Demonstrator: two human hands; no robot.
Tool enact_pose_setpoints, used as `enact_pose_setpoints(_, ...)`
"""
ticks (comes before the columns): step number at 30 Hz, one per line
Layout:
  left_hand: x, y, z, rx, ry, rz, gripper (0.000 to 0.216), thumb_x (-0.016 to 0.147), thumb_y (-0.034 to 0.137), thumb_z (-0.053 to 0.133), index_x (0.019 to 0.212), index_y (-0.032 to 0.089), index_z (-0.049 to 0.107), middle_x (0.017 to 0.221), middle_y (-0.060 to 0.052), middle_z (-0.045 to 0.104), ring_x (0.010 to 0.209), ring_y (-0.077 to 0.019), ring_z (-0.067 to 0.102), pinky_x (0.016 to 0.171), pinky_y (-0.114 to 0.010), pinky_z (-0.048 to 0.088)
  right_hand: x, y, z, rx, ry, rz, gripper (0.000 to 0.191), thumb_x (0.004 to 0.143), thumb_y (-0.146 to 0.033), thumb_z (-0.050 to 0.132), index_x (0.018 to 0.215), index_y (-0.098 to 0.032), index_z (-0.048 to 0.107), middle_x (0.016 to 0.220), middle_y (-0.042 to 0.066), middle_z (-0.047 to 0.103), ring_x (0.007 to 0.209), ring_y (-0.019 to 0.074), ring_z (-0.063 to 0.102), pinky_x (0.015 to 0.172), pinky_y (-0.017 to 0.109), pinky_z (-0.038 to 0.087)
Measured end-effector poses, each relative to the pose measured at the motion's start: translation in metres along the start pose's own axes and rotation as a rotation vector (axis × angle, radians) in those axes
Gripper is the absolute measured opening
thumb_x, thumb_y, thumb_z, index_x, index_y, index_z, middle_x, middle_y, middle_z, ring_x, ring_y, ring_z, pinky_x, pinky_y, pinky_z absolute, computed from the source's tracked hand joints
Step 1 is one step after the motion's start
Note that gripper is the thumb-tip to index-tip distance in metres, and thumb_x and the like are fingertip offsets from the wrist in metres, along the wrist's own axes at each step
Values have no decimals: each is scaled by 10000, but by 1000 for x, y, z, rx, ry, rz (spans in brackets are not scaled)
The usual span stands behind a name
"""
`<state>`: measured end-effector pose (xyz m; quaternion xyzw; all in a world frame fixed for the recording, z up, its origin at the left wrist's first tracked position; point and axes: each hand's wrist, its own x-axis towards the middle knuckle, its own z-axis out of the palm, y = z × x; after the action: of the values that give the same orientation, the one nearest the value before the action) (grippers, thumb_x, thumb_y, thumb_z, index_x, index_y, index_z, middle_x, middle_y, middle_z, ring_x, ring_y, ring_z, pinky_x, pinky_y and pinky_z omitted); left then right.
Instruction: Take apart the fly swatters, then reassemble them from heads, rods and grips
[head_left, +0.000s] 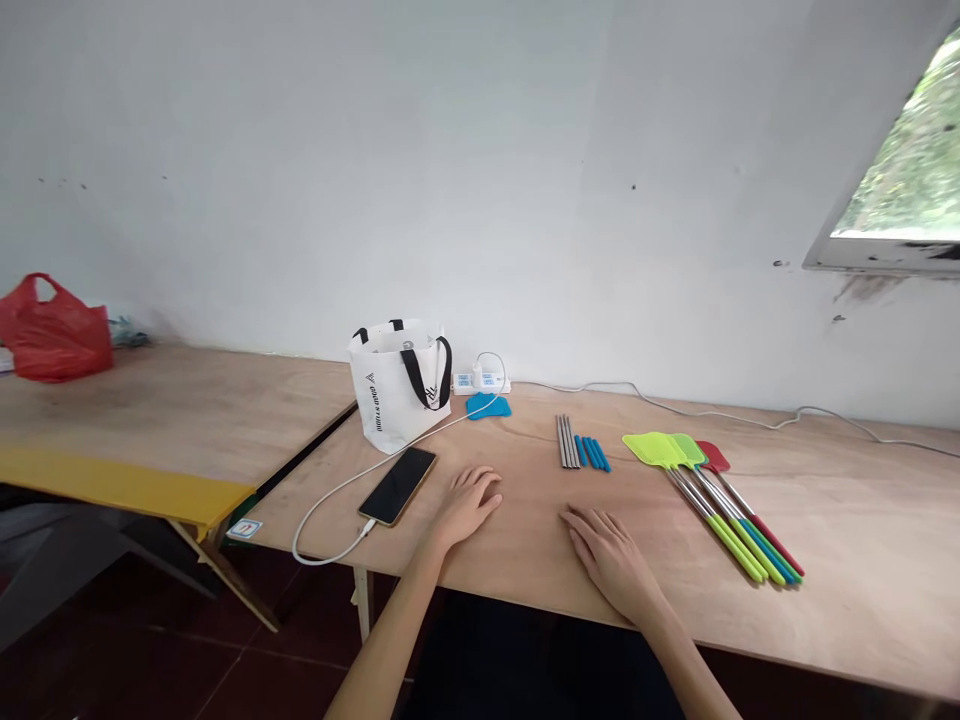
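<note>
My left hand (469, 505) rests on the wooden table with its fingers apart, just right of a dark phone (398, 486). My right hand (609, 555) lies flat on the tabletop, holding nothing. Beyond it are several metal rods (567, 442) and several short blue handles (593, 453) in a row. Further right, assembled fly swatters (720, 510) lie side by side, with yellow-green, green and red heads and coloured handles. Behind my left hand sit blue fly swatter heads (488, 405), stacked near the wall.
A white bag (397, 390) with black straps stands left of a power strip (481, 382). A white charging cable (322, 500) loops from the phone along the table's left edge. Across a gap, another table (187, 400) bears a red plastic bag (56, 330). A grey cord (675, 405) runs along the wall.
</note>
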<state>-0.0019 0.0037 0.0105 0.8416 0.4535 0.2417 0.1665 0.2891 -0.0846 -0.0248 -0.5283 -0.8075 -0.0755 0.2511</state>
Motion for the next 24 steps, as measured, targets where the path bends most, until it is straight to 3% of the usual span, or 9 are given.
enact_pose_setpoints(7, 0, 2, -1, 7, -2, 12, 280, 1000, 326, 488, 1256, 276, 591, 1406, -50, 555, 1337, -262, 476, 1163, -473, 354, 6, -11, -15, 50, -5, 37, 372, 1064, -305, 358, 1333, -315, 616, 1316, 54, 660, 1181, 235, 625, 1035, 456, 485)
enact_pose_setpoints(24, 0, 3, -1, 13, -2, -5, 298, 989, 337, 505, 1267, 268, 588, 1414, -60, 558, 1332, -273, 480, 1146, -473, 373, 6, -11, -13, 51, 7, 39, 355, 1063, -297, 373, 1317, -301, 621, 1316, 57, 660, 1173, 235, 628, 1027, 453, 486)
